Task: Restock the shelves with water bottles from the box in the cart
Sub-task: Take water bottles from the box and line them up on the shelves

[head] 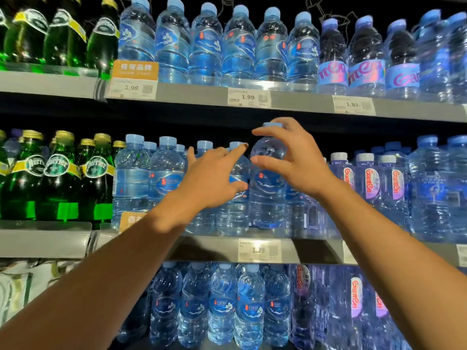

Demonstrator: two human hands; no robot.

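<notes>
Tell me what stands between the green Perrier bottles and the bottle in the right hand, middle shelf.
Head view: a row of blue-capped water bottles, partly hidden behind the left hand, fills the stretch up to the gripped bottle.

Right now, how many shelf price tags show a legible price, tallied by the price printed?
1.99 tags: 3
1.89 tags: 1
Total: 4
Partly hidden tags at the middle shelf's right end are unreadable and not counted.
</notes>
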